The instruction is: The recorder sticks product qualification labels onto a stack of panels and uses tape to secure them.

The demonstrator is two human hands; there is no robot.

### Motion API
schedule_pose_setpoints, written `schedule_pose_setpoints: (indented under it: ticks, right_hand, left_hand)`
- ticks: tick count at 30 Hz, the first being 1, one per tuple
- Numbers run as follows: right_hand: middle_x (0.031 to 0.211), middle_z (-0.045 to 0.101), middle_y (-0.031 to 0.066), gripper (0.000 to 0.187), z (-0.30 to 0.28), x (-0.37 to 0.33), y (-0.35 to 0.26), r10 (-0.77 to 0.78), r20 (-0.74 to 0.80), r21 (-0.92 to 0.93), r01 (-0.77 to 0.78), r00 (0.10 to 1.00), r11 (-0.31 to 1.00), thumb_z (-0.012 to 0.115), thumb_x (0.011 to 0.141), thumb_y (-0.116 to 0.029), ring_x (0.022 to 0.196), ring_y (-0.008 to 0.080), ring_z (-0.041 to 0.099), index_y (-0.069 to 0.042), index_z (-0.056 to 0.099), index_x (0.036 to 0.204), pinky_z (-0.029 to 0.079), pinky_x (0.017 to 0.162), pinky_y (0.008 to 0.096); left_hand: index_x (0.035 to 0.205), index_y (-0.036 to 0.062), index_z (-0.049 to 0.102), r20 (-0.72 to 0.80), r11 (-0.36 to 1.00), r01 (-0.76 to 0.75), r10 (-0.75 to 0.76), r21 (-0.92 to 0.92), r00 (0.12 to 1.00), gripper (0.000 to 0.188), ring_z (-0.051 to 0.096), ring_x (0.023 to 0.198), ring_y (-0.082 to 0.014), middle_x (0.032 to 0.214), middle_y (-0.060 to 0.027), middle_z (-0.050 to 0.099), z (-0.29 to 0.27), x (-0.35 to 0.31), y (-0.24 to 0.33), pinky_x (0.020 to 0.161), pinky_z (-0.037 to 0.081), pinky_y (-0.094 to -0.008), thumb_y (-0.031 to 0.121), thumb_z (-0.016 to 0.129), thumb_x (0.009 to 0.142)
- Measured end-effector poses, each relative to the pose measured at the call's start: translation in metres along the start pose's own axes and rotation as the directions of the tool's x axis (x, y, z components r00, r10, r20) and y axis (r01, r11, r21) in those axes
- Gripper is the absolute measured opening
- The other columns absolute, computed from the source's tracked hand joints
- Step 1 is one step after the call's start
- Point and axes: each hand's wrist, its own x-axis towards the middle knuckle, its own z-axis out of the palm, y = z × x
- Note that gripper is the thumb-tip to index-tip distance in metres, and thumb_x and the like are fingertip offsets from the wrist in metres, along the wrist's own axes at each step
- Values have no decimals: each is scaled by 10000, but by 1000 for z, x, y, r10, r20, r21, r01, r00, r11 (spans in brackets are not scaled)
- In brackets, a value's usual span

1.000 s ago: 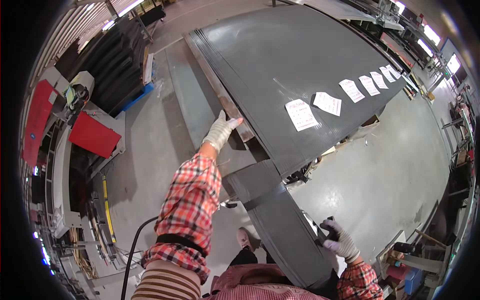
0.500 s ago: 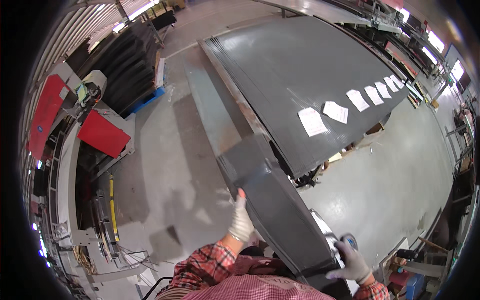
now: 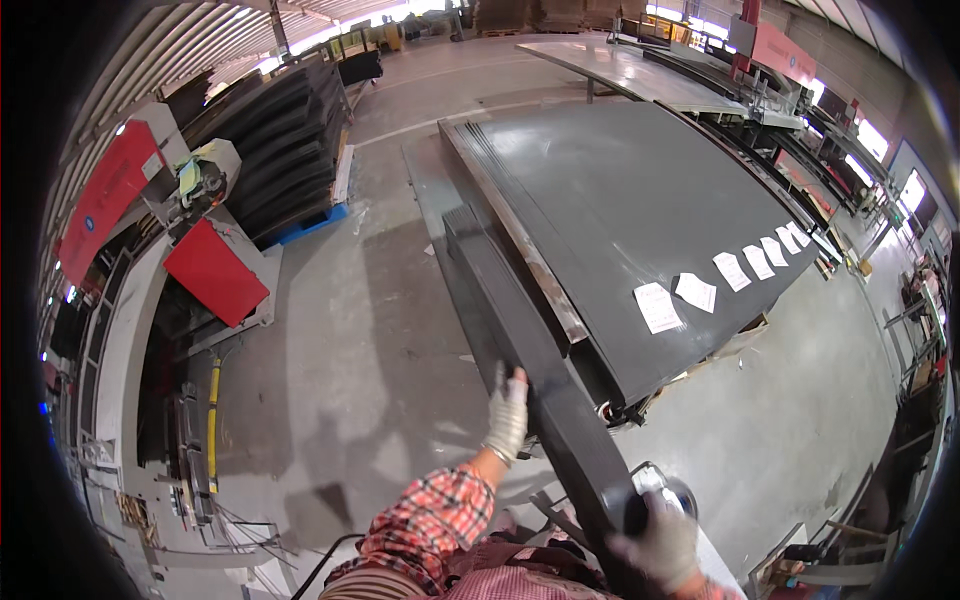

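Note:
A long dark grey folded panel (image 3: 530,345) slants from the large table's near-left side down toward my body. My left hand (image 3: 508,415), in a pale glove with bare fingertips, grips its left edge, thumb up and the other fingers mostly hidden. At the panel's near end is my gloved right hand (image 3: 660,545), its fingers smeared by motion. Just beyond that hand lies a partly hidden round dark object (image 3: 682,495) on a light-coloured surface; its kind is unclear.
A broad dark grey sheet stack (image 3: 620,200) lies ahead, with several white paper slips (image 3: 657,308) along its right side. To the left stands a red and white machine (image 3: 215,270), with stacked dark sheets (image 3: 270,140) on a blue pallet behind it. A yellow bar (image 3: 214,425) is at lower left.
The view has tilted up, showing more of the far hall. The panel appears narrower and turned onto another side. My right hand has moved left toward the panel's near end.

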Motion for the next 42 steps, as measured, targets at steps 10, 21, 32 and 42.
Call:
schedule_pose_setpoints:
  ticks: [10,21,32,42]
  right_hand:
    - [964,624,199,319,29,163,36,-157,-697,242,436,700,867,600,858,-120,870,362,619,-63,531,1164,495,731,389]
    - [990,642,210,461,142,145,299,-189,112,237,158,976,959,378,965,-396,919,338,605,-39,569,1185,461,836,376]
    - [1021,637,222,387,98,166,353,-38,174,295,-16,984,955,419,971,-317,956,323,601,-13,583,1145,456,861,372]
    - [726,574,179,311,84,161,329,39,194,605,-151,980,782,482,952,-313,664,274,522,-28,588,1017,441,668,382]
  left_hand:
    - [1427,55,284,450,605,-653,477,454,755,962,141,1372,-427,1484,-241,163,-4,-113,88,1096,118,-561,537,704,708]
    - [1276,92,499,390,254,-654,631,713,671,629,375,1250,-372,1285,-142,479,44,-46,66,1055,239,-552,263,703,706]
    - [1315,72,450,425,419,-444,145,792,894,647,549,1078,-336,1157,-167,595,259,129,95,943,430,-395,293,710,766]
    - [990,-19,656,463,718,-269,-84,642,882,371,597,778,-170,836,-114,661,247,134,89,726,459,-318,233,740,732]
